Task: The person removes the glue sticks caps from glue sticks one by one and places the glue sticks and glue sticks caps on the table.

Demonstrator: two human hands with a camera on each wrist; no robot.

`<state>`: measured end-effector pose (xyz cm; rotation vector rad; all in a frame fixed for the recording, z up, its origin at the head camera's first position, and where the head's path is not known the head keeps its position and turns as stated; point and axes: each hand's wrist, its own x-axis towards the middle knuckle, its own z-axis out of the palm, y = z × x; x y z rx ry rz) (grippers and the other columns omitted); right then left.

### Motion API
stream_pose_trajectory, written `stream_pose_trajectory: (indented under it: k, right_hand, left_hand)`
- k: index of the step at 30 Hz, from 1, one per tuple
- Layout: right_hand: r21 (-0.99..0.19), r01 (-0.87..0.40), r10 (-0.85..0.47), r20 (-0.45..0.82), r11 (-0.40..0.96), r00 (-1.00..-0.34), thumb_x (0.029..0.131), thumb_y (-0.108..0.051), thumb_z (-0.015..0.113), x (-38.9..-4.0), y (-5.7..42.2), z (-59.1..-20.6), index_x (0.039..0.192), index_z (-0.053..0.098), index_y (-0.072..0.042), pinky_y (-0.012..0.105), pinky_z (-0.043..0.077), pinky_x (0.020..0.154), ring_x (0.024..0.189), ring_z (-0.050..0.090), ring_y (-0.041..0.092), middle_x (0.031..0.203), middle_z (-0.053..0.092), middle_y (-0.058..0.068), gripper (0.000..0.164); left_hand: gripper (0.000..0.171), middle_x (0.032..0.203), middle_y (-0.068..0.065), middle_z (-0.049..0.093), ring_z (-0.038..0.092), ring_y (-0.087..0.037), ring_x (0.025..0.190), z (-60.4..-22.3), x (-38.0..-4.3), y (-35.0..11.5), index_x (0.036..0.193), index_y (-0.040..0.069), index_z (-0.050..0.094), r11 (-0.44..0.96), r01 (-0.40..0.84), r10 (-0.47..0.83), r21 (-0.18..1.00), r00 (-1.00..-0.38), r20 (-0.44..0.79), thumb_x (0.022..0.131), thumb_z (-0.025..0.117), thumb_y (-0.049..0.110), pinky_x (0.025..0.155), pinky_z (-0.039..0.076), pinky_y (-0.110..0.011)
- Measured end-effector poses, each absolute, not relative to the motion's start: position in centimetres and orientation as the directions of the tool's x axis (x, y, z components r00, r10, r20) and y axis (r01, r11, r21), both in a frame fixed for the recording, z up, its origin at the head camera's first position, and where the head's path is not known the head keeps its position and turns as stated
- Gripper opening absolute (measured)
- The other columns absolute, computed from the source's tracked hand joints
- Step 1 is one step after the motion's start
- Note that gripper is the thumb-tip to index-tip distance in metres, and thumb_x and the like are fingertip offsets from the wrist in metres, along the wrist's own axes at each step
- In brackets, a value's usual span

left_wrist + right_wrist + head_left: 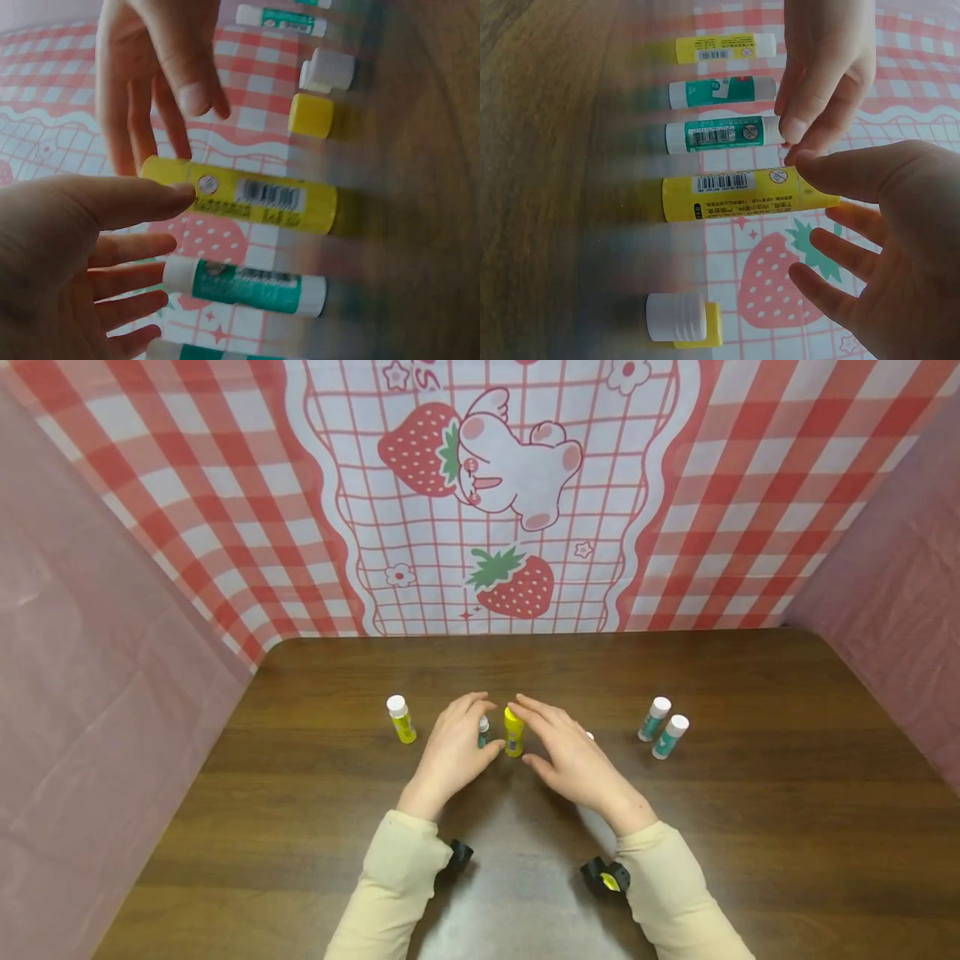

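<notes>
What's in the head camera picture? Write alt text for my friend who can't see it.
A left hand and a right hand curve on either side of an upright yellow glue stick on a brown table. Another yellow stick stands farther left, with two green ones farther right and a strawberry cloth behind.

Left grip and right grip face each other, relaxed.

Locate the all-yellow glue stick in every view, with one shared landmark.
Head: all-yellow glue stick right of and below centre.
Left wrist: stick across the middle, base right.
Right wrist: stick across the middle, base left.
Shared landmark: strawberry print nearest the table.
</notes>
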<state>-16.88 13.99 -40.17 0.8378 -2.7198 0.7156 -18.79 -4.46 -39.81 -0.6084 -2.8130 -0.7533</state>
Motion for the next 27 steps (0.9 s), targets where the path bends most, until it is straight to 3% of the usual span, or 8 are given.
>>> stream_pose_trajectory:
  k: [7,17,27]
  right_hand:
    - [-0.357,-0.596,-0.452,0.410,0.719,-0.792,0.078,-0.014,0.071,-17.0,13.9,-40.3,0.123,0.053,-0.009,0.042,0.042,0.091,0.109,0.050,0.023,0.117,0.053,0.008,0.049]
    - [-0.386,-0.591,-0.377,0.502,0.708,-0.779,0.075,-0.019,0.074,-16.9,13.9,-40.0,0.091,0.058,-0.012,0.035,0.044,0.072,0.082,0.059,0.020,0.090,0.057,-0.001,0.024]
    - [-0.406,-0.613,-0.373,0.529,0.677,-0.762,0.074,-0.014,0.075,-16.7,13.9,-39.9,0.090,0.057,-0.012,0.032,0.045,0.072,0.082,0.058,0.014,0.088,0.057,-0.002,0.024]
  left_hand:
    - [0.045,0.133,-0.009,0.048,0.038,-0.026,0.127,-40.3,-18.6,-3.7,0.114,0.006,0.059,0.786,0.503,0.436,0.361,-0.863,0.254,0.077,0.071,0.029,0.106,0.026,-0.042]
    - [0.036,0.129,-0.008,0.051,0.039,-0.027,0.127,-40.4,-18.5,-3.2,0.107,0.010,0.063,0.730,0.602,0.537,0.325,-0.798,0.273,0.077,0.070,0.027,0.107,0.026,-0.041]
    - [0.034,0.124,-0.006,0.055,0.041,-0.026,0.126,-40.4,-18.6,-3.2,0.101,0.010,0.065,0.718,0.620,0.542,0.316,-0.783,0.305,0.077,0.070,0.033,0.108,0.023,-0.039]
